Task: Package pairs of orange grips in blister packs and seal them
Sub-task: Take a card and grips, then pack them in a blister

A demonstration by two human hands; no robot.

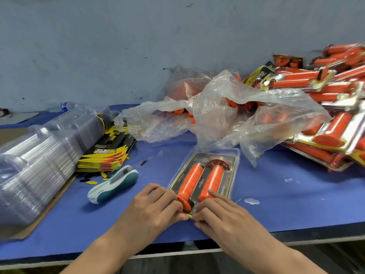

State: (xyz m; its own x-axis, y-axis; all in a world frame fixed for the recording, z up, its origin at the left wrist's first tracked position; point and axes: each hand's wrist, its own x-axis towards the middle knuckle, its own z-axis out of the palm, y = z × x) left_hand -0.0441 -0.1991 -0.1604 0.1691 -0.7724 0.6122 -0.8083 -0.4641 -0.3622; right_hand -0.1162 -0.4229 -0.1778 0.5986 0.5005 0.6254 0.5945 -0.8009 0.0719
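Head view, left hand (154, 206) and right hand (219, 214) pinching near edge of blister pack (199, 158) holding orange grips (190, 181), "MOND" on its insert (225, 187), "PRO TAPER" on card stack (106, 153).

Stapler (113, 183) left of blister pack (205, 175)

A packing workshop: stacked empty blister shells (39, 155), printed cards (106, 153), heaped sealed packs (333, 107), a stapler (113, 184)

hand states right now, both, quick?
Left hand: pinches the near edge of the blister pack.
Right hand: pinches that same near edge.
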